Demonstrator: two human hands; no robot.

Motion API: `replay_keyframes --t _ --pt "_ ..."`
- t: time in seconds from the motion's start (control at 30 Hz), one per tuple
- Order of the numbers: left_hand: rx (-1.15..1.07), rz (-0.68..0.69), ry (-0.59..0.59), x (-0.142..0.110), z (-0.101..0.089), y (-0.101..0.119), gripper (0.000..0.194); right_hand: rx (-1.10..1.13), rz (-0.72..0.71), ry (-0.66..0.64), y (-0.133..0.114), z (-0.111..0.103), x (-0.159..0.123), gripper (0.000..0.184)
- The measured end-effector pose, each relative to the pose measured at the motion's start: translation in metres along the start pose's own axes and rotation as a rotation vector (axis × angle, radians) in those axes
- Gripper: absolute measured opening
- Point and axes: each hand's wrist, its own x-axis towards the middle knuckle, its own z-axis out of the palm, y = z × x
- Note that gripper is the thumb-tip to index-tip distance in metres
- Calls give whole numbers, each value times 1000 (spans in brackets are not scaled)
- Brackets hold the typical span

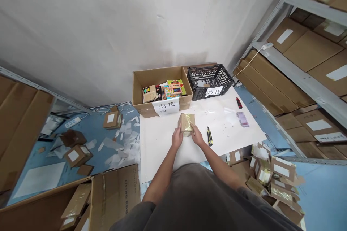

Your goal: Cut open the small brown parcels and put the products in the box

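Note:
Between my two hands is a small cardboard box (187,122) with shiny tape across its top, held over the white table (159,148). My left hand (177,136) grips its left side and my right hand (197,136) its right side. Just right of my right hand lies a yellow and black utility knife (209,136). Farther right on the table is a red and black utility knife (239,103), with a blurred purple item (242,119) below it.
An open cardboard box (141,107) holding colourful boxes and a black plastic crate (197,94) stand at the table's back. Opened cartons (282,173) pile up at right. Shelves (300,74) flank the right. Paper scraps (124,148) and a large carton (116,191) are at left.

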Motion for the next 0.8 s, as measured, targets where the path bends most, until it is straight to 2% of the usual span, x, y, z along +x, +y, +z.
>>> replay_keyframes --t 0.13,0.23,0.3,0.4,0.5,0.57,0.63,0.73,0.8 --pt "70 -78 126 15 -7 26 62 16 -74 -1 -8 -37 38 64" --pt "62 -114 171 20 -5 29 64 12 -66 -68 -8 -48 63 68" --pt "55 -184 82 18 4 21 70 -25 -9 -189 -2 -39 69 72" --pt "34 -341 -77 8 19 1 78 -90 80 -373 11 -16 62 75" --pt "96 -357 -107 0 21 -13 78 -179 81 -370 19 -2 49 70" --pt "205 -314 -131 1 11 -16 80 -229 62 -346 20 -2 42 68" --pt "321 -260 -204 9 -5 -13 90 -239 32 -343 20 -9 37 68" --pt "485 -151 -408 30 -27 -6 123 -217 -13 -303 31 -27 29 65" --pt "582 -143 -547 44 -34 -2 143 -209 6 -259 47 -40 22 62"
